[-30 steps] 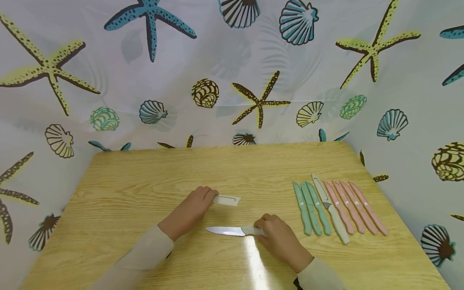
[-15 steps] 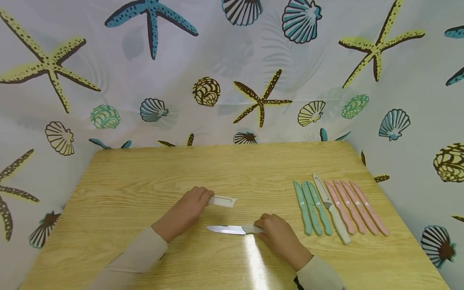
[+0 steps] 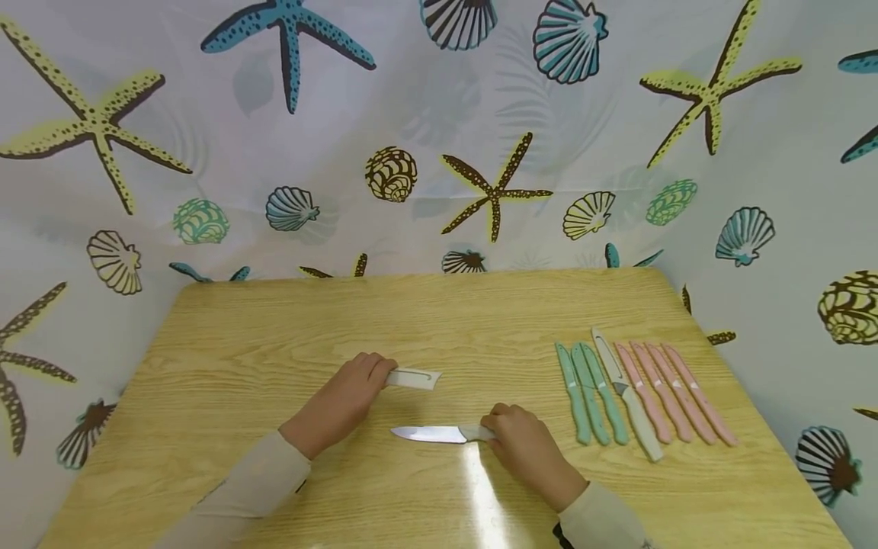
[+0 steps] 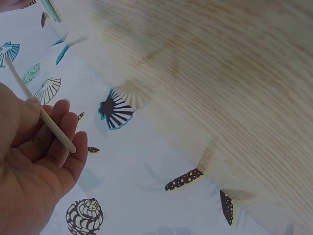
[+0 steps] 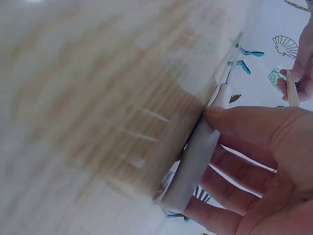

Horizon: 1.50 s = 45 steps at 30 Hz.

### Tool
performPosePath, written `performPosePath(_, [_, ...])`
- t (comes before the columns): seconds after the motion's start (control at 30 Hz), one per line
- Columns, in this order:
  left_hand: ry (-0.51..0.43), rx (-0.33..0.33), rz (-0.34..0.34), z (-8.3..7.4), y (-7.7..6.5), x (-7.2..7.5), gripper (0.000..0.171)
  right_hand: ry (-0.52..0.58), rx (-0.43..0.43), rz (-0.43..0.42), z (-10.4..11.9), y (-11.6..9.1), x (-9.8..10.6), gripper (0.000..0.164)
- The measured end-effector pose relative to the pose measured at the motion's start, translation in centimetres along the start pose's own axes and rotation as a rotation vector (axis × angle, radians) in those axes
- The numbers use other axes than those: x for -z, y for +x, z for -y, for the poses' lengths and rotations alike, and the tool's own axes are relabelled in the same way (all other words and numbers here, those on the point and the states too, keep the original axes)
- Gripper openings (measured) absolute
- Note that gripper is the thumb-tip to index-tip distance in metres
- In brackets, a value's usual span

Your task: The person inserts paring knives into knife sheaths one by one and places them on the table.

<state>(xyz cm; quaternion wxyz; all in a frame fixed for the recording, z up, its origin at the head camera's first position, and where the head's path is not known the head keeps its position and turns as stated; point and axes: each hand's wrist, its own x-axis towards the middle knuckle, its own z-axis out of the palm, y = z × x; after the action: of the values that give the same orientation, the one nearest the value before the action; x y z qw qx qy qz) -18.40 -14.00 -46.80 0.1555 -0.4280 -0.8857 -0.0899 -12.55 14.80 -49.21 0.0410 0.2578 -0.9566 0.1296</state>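
My left hand (image 3: 341, 404) pinches one end of a white knife sheath (image 3: 414, 378) with a slot along it. In the left wrist view the sheath (image 4: 53, 126) appears edge-on between thumb and fingers. My right hand (image 3: 531, 454) grips the pale handle of a knife (image 3: 430, 435), whose bare blade points left, nearer to me than the sheath. From the right wrist, the knife's handle (image 5: 193, 156) lies between thumb and fingertips, close to the tabletop. Sheath and blade are apart. Part of the handle is hidden by my right hand in the head view.
To the right on the wooden table (image 3: 288, 320) lie several green knives (image 3: 588, 393), a larger white sheathed knife (image 3: 627, 396) and several pink knives (image 3: 675, 393), side by side. A cloth (image 3: 411, 91) printed with shells and starfish rises behind the table and at both sides.
My left hand has drawn a little to the left with the sheath. My right hand and the knife have stayed almost in place.
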Motion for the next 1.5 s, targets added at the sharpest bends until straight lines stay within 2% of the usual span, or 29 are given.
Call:
performPosePath(0.17, [-0.006,-0.005,-0.023,0.2,-0.2,-0.2,0.033,0.051,-0.003,0.021,-0.1,-0.4,0.6,0.015])
performPosePath(0.27, [-0.017,-0.006,-0.053,0.4,-0.2,-0.2,0.033,0.112,-0.046,0.018,-0.3,-0.7,1.5,0.019])
performPosePath(0.4, [-0.033,0.008,-0.078,0.6,-0.3,-0.2,0.034,0.162,-0.118,-0.044,-0.5,-1.3,3.0,0.022])
performPosePath(0.63, [-0.074,0.053,-0.089,0.9,-0.4,0.0,0.031,0.182,-0.173,-0.146,-0.8,-2.5,4.7,0.025])
performPosePath(0.8, [-0.095,0.065,-0.122,1.1,-0.2,0.2,0.027,0.208,-0.181,-0.231,-1.0,-2.9,4.8,0.027])
performPosePath(1.0, [-0.107,0.076,-0.118,0.9,-0.1,0.4,0.028,0.229,-0.153,-0.312,-1.0,-2.9,4.3,0.027])
performPosePath(1.2, [-0.136,0.081,-0.092,0.6,0.1,0.6,0.029,0.235,-0.171,-0.317,-1.0,-2.8,3.9,0.027])
performPosePath(1.33, [-0.140,0.068,-0.098,0.5,0.1,0.6,0.029,0.218,-0.187,-0.298,-1.0,-2.8,3.8,0.026])
performPosePath(1.5, [-0.124,0.062,-0.109,0.5,0.1,0.4,0.029,0.176,-0.166,-0.288,-1.2,-2.8,3.9,0.028])
